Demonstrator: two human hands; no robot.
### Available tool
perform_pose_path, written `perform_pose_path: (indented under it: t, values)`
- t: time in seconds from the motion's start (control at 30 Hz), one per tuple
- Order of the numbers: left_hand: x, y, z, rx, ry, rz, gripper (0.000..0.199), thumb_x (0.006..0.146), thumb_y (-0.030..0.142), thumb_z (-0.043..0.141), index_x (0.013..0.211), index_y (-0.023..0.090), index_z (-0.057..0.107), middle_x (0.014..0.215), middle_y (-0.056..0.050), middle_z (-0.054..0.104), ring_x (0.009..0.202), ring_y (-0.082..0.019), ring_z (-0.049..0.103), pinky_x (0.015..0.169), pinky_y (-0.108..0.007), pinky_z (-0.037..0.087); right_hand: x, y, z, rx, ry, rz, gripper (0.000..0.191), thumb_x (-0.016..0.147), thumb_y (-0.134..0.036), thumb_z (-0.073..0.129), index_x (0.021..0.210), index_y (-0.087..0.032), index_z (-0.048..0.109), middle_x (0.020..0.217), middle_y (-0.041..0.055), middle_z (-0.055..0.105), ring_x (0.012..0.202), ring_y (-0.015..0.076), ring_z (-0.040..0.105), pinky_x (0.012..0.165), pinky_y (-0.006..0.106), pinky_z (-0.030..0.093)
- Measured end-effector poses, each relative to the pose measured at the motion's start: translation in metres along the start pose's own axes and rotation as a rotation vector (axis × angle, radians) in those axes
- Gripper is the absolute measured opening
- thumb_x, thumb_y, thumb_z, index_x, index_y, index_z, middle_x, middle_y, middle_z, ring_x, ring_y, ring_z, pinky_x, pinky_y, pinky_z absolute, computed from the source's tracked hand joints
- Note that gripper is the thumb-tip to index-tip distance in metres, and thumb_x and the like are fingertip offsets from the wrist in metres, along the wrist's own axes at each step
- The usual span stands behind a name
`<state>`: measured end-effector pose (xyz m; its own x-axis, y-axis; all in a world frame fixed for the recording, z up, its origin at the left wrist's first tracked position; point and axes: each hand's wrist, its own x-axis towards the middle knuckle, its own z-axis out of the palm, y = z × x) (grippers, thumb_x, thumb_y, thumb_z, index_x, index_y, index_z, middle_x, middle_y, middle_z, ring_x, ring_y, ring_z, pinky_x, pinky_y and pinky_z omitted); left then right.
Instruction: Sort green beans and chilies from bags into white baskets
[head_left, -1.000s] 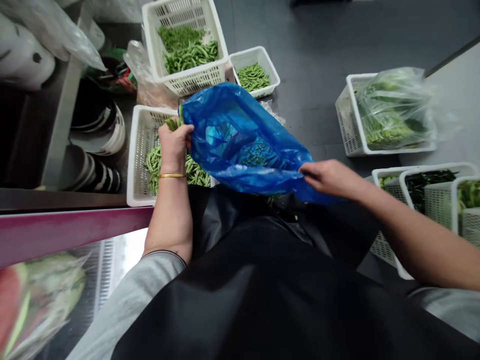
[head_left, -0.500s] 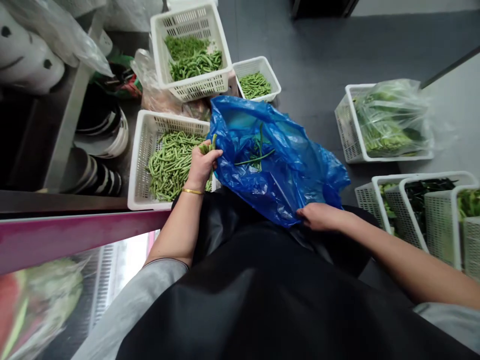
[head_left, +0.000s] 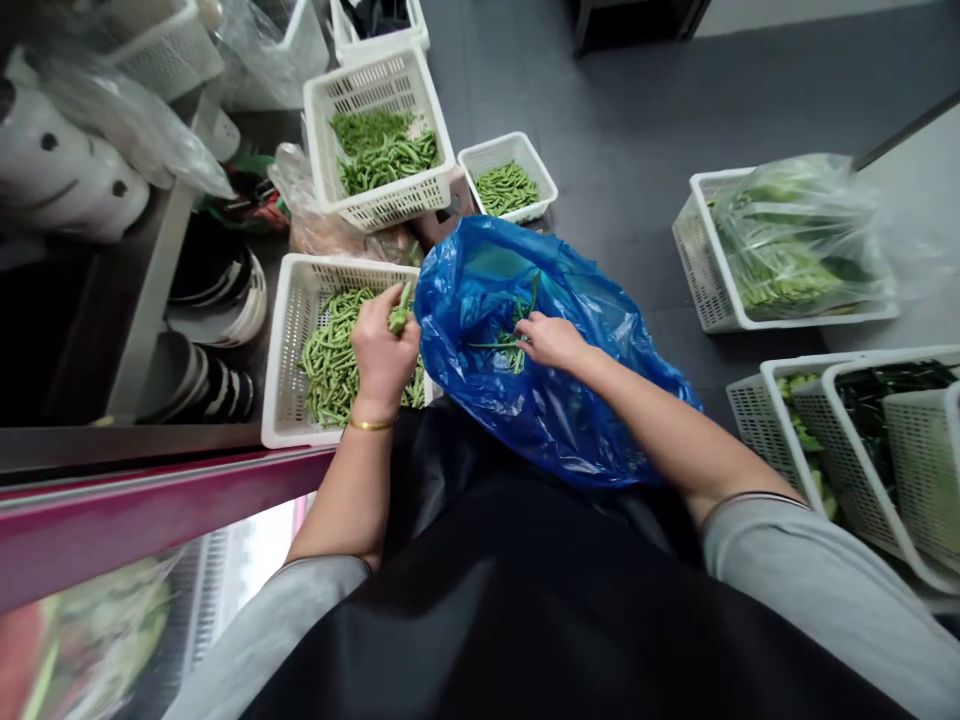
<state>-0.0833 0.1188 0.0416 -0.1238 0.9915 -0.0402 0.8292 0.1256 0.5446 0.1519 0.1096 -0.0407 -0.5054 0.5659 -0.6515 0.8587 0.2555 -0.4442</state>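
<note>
Our left hand (head_left: 384,345) curled, fingers (head_left: 373,318) pinching beans (head_left: 401,315) above basket (head_left: 281,390); right arm reached across, right hand (head_left: 551,340) in blue bag (head_left: 555,420) beside basket, fingers loosely extended, nothing clearly held.

Left hand (head_left: 384,350) curled, low; right hand (head_left: 551,342) extended, apparently pinching.

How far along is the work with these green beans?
Done: a few green beans lie in the blue plastic bag. In hand: the left hand holds beans over the white basket; the right hand reaches into the bag. Left: the basket's bean heap.
</note>
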Motion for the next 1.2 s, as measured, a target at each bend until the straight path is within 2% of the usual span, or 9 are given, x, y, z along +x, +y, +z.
perform_pose_path:
  t: [0.1,0.3,0.4,0.5,0.6,0.73,0.83,0.97,1.2]
  values:
    - [-0.022,0.026,-0.011,0.029,-0.042,0.162,0.032,0.085,0.023,0.052,0.114,0.015,0.063,0.109,-0.011,0.067,0.103,-0.021,0.062,0.095,-0.034,0.048,0.013,-0.003,0.038,-0.051,-0.183,-0.107,0.038,0.095,-0.031,0.044,0.128,-0.022,0.059,0.117,0.0138,0.063,0.097,0.025,0.064,0.071,0.029,0.045]
    - [-0.07,0.035,0.043,0.306,-1.092,0.251,0.027,0.083,0.011,0.048,0.096,0.013,0.072,0.094,-0.015,0.071,0.091,-0.025,0.069,0.08,-0.033,0.054,-0.033,0.0,0.079,-0.062,-0.279,-0.138,0.038,0.097,-0.028,0.035,0.126,-0.019,0.059,0.118,0.0137,0.061,0.089,0.0221,0.065,0.068,0.028,0.044]
    - [-0.065,0.01,0.056,0.567,-1.278,0.153,0.03,0.082,0.009,0.045,0.094,0.01,0.073,0.089,-0.019,0.07,0.089,-0.032,0.069,0.073,-0.038,0.053,-0.025,0.011,0.067,-0.045,-0.171,-0.059,0.038,0.099,-0.03,0.032,0.126,-0.022,0.058,0.121,0.0127,0.059,0.095,0.0227,0.065,0.07,0.028,0.046]
    - [-0.045,-0.007,0.042,0.658,-1.19,0.104,0.032,0.083,0.01,0.045,0.096,0.014,0.073,0.093,-0.017,0.07,0.09,-0.031,0.069,0.071,-0.035,0.052,0.003,0.022,0.057,-0.065,-0.042,0.134,0.04,0.099,-0.028,0.03,0.127,-0.015,0.056,0.121,0.0178,0.058,0.099,0.0257,0.065,0.074,0.031,0.048]
    - [-0.028,0.001,0.018,0.577,-0.982,0.081,0.027,0.085,0.015,0.049,0.095,0.017,0.074,0.099,-0.014,0.069,0.086,-0.025,0.069,0.07,-0.03,0.05,0.025,0.028,0.051,-0.086,-0.092,0.137,0.036,0.096,-0.025,0.038,0.119,-0.012,0.061,0.116,0.0196,0.06,0.099,0.0273,0.065,0.076,0.033,0.049]
    - [-0.036,0.035,-0.002,-0.099,-0.638,0.051,0.023,0.087,0.03,0.056,0.096,0.017,0.073,0.088,-0.007,0.071,0.078,-0.017,0.065,0.07,-0.025,0.049,0.017,0.034,0.028,0.15,0.056,0.122,0.027,0.092,-0.033,0.051,0.102,-0.018,0.07,0.107,0.012,0.066,0.095,0.0232,0.065,0.074,0.029,0.049]
    - [-0.058,0.054,0.01,-0.578,-0.64,-0.206,0.027,0.082,0.039,0.064,0.088,0.014,0.071,0.069,-0.003,0.067,0.055,-0.011,0.056,0.053,-0.021,0.043,-0.011,0.031,0.005,0.714,0.121,0.161,0.023,0.084,-0.038,0.06,0.087,-0.017,0.07,0.069,0.0027,0.066,0.064,0.0151,0.062,0.057,0.023,0.046]
    - [-0.083,0.06,0.047,-0.909,-0.658,-0.722,0.036,0.069,0.042,0.076,0.083,0.011,0.065,0.054,0.003,0.057,0.035,-0.004,0.035,0.037,-0.02,0.026,-0.048,0.0,0.004,1.361,0.004,0.175,0.035,0.068,-0.049,0.073,0.066,-0.017,0.061,0.041,-0.006,0.047,0.035,0.0079,0.041,0.036,0.02,0.032]
    - [-0.105,0.058,0.052,-1.261,-0.574,-0.975,0.047,0.05,0.033,0.088,0.083,0.011,0.062,0.055,0.005,0.055,0.035,0.0,0.034,0.036,-0.015,0.022,-0.095,-0.039,0.035,1.633,0.024,0.237,0.052,0.059,-0.065,0.073,0.07,-0.016,0.061,0.048,-0.0026,0.056,0.033,0.0061,0.039,0.032,0.019,0.026]
